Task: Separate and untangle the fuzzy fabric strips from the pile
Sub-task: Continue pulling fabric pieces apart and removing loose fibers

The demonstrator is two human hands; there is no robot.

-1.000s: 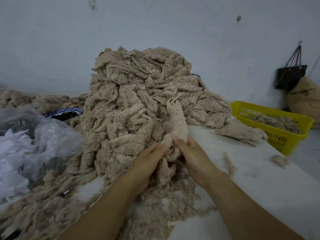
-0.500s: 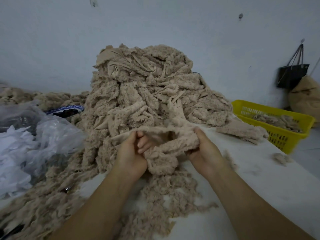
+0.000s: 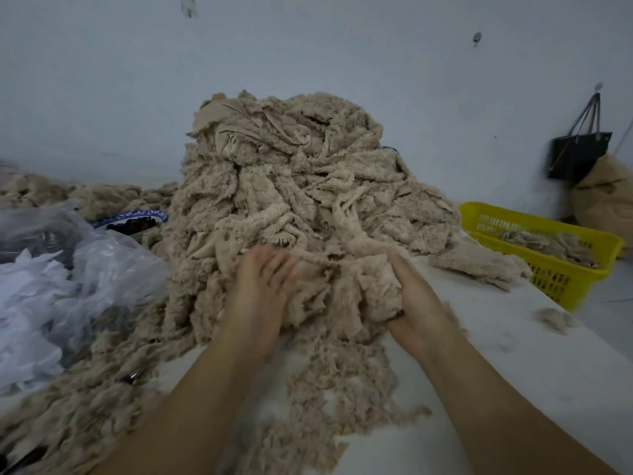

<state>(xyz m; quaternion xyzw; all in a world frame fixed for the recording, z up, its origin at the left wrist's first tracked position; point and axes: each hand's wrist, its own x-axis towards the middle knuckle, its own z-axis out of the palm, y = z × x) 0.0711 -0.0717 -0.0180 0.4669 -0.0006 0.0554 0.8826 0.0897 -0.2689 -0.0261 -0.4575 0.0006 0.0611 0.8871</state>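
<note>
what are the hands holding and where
The right hand grips a bunched strip by its right side. The left hand rests on the strip with fingers straight and grips nothing.

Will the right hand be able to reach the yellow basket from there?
Probably yes. The right hand grips fuzzy fabric, but only bare table and a loose strip lie between it and the yellow basket.

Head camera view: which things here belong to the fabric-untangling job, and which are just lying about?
Job: pile of fuzzy strips; bunch of strips, gripped by the right hand and touched by the left hand; yellow basket, probably, as it holds similar strips.
Lying about: plastic bags; patterned bowl; black bag on the wall; tan sack.
</note>
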